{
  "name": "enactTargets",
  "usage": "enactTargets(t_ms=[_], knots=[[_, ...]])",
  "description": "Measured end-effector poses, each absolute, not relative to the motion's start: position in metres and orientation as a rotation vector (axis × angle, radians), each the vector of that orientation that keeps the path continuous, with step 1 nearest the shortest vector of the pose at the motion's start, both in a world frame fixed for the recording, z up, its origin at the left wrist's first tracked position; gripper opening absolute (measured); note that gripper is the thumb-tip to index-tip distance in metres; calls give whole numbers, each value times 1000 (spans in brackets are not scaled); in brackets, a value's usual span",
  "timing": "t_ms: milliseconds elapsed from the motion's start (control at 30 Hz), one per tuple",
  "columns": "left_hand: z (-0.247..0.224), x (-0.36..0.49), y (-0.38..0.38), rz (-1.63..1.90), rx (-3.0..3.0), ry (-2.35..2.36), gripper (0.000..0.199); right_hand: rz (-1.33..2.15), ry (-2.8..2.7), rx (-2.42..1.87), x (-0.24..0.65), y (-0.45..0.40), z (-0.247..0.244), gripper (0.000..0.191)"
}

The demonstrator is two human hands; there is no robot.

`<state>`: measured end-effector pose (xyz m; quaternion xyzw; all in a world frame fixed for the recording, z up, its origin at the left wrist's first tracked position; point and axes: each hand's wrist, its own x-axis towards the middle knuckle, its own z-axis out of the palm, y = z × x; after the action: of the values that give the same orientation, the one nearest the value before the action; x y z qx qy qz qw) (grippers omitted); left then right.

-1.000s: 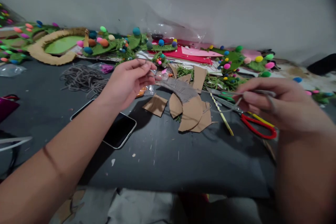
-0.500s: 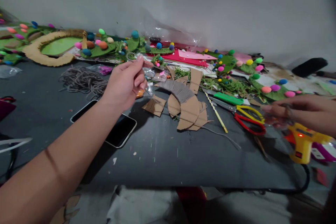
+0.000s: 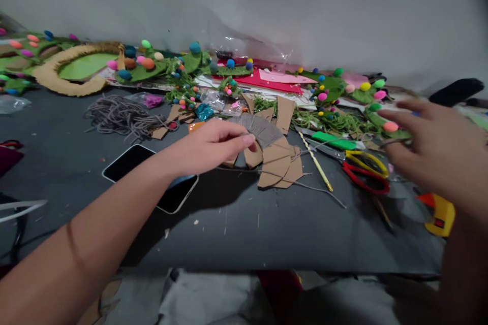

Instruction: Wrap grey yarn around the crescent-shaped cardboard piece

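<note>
A cardboard crescent [image 3: 274,165], partly wound with grey cord [image 3: 261,129], lies mid-table. My left hand [image 3: 213,147] is closed at its left end, thumb and fingers around the wound part; the fingertips are partly hidden. My right hand [image 3: 438,147] is raised at the right, blurred, with some fingers spread. A strand of grey cord [image 3: 331,140] runs from the crescent to this hand and appears caught between its fingers. Another loose cord end [image 3: 324,190] trails over the table below the crescent.
Scissors [image 3: 366,170], a green-handled cutter [image 3: 333,140] and a pencil [image 3: 316,162] lie between the hands. Under my left forearm is a phone [image 3: 177,195]. A yellow glue gun [image 3: 442,218] sits right; a grey cord heap [image 3: 120,117] lies left. Green pom-pom decorations [image 3: 152,73] line the wall.
My left hand has come down and right, from above the table onto the crescent. My right hand has lifted from beside the scissors and glue gun, drawing cord with it.
</note>
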<state>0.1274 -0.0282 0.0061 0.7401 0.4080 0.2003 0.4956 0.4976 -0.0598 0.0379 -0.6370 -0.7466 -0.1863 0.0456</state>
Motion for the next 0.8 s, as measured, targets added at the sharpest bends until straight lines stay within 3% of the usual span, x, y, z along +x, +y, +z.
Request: enactTargets(t_ms=[167,300,433,533,667,800], knots=[[6,141,-39,383,1935,876,35,456,-2815,-1315,423,-74,26,61],[2,142,-38,388,1999,884,35,290,-2670,-1737,427,-54,18,31],[0,142,-38,425,2006,924,34,405,-2521,-1540,431,-50,13,33],[-1,145,-41,444,1989,820,33,572,-2372,-1215,396,-59,6,54],[-3,144,-39,581,1991,840,30,809,-2309,-1120,354,-58,4,21],[-3,133,-29,638,1914,1010,31,828,-2077,-1231,399,-47,17,27]])
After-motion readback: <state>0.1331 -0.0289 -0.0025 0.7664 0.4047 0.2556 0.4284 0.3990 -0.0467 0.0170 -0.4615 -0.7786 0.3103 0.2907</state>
